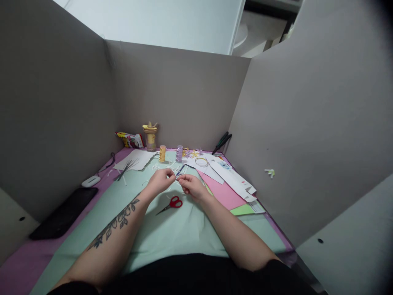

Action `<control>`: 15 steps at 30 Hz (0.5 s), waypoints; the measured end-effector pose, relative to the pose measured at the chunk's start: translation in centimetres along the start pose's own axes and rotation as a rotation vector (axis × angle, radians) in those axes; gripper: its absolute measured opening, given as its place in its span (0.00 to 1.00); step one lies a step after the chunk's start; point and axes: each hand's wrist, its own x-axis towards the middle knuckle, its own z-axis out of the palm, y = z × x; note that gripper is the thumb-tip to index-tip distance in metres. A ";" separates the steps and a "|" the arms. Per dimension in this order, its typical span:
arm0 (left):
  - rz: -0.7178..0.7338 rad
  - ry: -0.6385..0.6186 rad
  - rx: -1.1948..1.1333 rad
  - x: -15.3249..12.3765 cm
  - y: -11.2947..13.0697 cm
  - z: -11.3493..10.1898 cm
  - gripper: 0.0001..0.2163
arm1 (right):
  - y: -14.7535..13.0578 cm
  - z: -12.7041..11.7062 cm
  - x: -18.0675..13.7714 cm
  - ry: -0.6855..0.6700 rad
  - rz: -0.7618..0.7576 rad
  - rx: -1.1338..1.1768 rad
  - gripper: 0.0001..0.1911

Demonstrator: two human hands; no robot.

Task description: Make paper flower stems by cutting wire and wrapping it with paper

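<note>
While pinched between left hand (161, 179) and right hand (190, 186), thin paper strip (179, 171) up just past the red scissors (172, 203), over the green sheet (172, 233). Looks like shaping the strip, still early. Next, probably: keep fingertips tight, small slow turns. Purple roll (179, 153) far behind scissors.

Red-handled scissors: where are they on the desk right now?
In the head view the red-handled scissors lie flat on the pale green sheet, just below and between the left hand and right hand, touching neither.
</note>
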 end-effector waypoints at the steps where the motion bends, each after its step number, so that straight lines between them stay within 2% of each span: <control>1: 0.000 -0.005 -0.009 0.0 0.1 0.0 0.09 | 0.0 0.1 0.0 0.001 -0.009 -0.013 0.13; 15: -0.026 -0.067 -0.155 -0.2 0.6 -0.2 0.10 | 0.1 0.1 0.2 0.036 -0.011 -0.112 0.11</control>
